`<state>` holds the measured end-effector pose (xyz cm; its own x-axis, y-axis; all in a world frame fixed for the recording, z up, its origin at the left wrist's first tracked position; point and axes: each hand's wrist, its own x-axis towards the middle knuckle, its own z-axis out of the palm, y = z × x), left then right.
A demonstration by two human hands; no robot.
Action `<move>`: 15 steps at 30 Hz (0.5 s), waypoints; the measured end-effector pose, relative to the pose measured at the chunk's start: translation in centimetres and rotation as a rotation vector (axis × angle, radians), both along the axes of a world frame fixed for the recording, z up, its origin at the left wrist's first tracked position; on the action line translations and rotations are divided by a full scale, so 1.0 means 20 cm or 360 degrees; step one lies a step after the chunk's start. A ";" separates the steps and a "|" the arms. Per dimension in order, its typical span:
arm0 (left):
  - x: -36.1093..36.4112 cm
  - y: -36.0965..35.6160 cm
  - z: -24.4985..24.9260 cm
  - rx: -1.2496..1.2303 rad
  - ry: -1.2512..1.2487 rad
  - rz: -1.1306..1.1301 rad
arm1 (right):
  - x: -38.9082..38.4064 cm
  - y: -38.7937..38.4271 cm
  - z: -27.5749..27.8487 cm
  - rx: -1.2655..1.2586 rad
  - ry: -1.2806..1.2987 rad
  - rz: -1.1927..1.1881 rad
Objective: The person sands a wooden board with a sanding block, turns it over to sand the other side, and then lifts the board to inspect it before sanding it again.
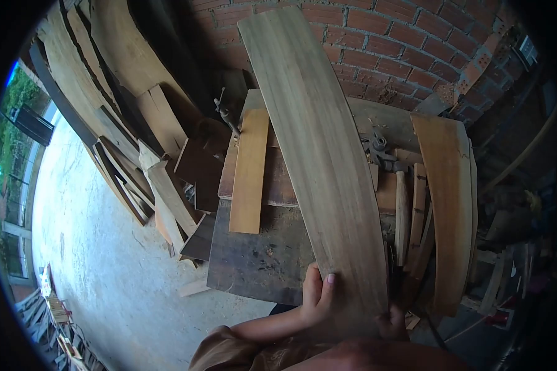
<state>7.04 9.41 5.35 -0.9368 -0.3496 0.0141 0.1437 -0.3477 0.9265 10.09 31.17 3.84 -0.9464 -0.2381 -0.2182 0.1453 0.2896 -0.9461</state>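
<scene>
A long, wide wooden board with greyish-brown grain slants up from my body over the workbench, its far end towards the brick wall. My left hand grips its left edge near the close end, thumb on the upper face and the other fingers partly hidden. Against the right edge, lower down, my right hand is closed on the same board, in shadow. Beneath the board is the worn workbench. A narrower yellowish board lies on it to the left.
A hammer and wood strips lie right of the board. Reddish-brown boards stand at the bench's right side. A metal clamp-like tool is at the back left. Large planks lean beside the concrete floor. Behind rises a brick wall.
</scene>
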 end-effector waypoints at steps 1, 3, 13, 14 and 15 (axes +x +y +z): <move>0.00 0.00 0.02 0.0044 -0.0007 0.0017 | 0.01 0.00 -0.01 -0.0001 0.0011 0.0015; 0.01 0.00 0.02 0.0088 -0.0015 0.0031 | 0.02 0.01 -0.01 -0.0001 0.0021 0.0027; -0.18 -0.08 0.14 -0.0035 -0.0034 0.0015 | -0.09 -0.14 0.10 0.0045 -0.0283 -0.0051; -0.21 -0.09 0.15 -0.0128 -0.0012 0.0073 | -0.12 -0.18 0.13 -0.0009 -0.0222 -0.0056; -0.26 -0.10 0.16 -0.0221 0.0010 0.0131 | -0.18 -0.25 0.15 -0.0063 -0.0160 -0.0061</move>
<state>1.79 7.35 8.55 -0.9047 -0.4196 0.0736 0.1726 -0.2032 0.9638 6.45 26.20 6.82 -0.9289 -0.2122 -0.3035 0.2502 0.2447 -0.9368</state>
